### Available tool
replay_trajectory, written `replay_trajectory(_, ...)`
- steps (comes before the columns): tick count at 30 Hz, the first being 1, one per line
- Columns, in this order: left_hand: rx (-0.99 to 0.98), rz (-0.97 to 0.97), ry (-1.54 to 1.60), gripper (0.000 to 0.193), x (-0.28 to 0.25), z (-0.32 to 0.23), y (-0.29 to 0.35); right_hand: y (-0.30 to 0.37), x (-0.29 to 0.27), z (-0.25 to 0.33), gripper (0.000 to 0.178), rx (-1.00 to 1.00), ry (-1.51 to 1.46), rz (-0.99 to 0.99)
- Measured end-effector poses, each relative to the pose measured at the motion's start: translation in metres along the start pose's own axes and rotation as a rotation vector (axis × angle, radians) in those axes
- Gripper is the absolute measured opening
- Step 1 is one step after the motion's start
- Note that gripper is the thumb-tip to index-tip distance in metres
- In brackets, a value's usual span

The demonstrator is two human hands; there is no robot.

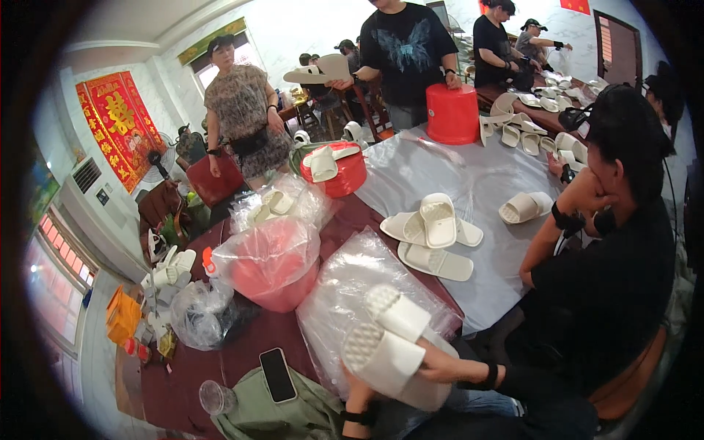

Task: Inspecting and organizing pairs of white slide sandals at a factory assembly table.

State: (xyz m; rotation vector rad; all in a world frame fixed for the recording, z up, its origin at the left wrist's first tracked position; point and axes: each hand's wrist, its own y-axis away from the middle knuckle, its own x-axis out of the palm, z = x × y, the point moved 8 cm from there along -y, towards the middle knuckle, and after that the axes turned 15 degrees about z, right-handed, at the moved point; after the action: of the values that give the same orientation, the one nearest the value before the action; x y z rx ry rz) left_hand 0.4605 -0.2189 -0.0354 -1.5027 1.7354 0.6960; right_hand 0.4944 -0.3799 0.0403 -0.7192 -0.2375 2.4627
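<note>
Near the front edge of the table I hold a pair of cream slide slippers, their quilted soles and broad straps facing up. The nearer slipper [381, 359] overlaps the farther slipper [398, 311]. My left hand [358, 390] is closed at the near slipper's left side, with most of its fingers hidden beneath. From the right, my right hand [442, 364] grips the pair, its fingertips partly out of sight between the slippers. A stack of flat clear plastic bags [330, 301] lies under and beyond the slippers.
A phone [278, 375] rests on green cloth [257, 411] beside a clear cup [217, 397]. Left of the bags stands a plastic-covered red bucket [268, 264]. Loose slippers [438, 220] lie on grey sheeting. A seated person [601, 257] is close on my right.
</note>
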Motion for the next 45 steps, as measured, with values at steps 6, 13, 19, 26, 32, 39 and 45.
replay_trajectory(6, 0.082, 0.127, 0.805, 0.061, 0.025, 0.045, 0.011, 0.048, 0.028, 0.008, 0.063, 0.14, -0.569, 0.335)
replay_trajectory(13, 0.026, 0.195, -0.247, 0.056, 0.011, 0.01, 0.011, 0.065, 0.029, 0.009, 0.064, 0.259, -0.876, 0.539)
replay_trajectory(19, 0.1, 0.112, -0.914, 0.054, 0.012, 0.001, 0.015, 0.074, 0.042, 0.002, 0.067, 0.376, -0.949, 0.658)
replay_trajectory(26, 0.043, 0.277, -0.364, 0.05, 0.013, 0.023, 0.015, 0.072, 0.044, 0.006, 0.078, 0.238, -0.942, 0.657)
replay_trajectory(32, 0.095, 0.047, -0.12, 0.032, -0.012, 0.017, 0.015, 0.064, 0.031, 0.017, 0.075, 0.186, -0.932, 0.608)
replay_trajectory(39, -0.031, -0.348, 0.138, 0.013, -0.089, -0.024, 0.013, 0.051, 0.025, 0.022, 0.068, 0.062, -0.724, 0.707)
replay_trajectory(45, -0.035, -0.273, 0.365, 0.019, -0.102, -0.039, 0.013, 0.049, -0.028, 0.024, 0.058, 0.023, -0.295, 0.576)
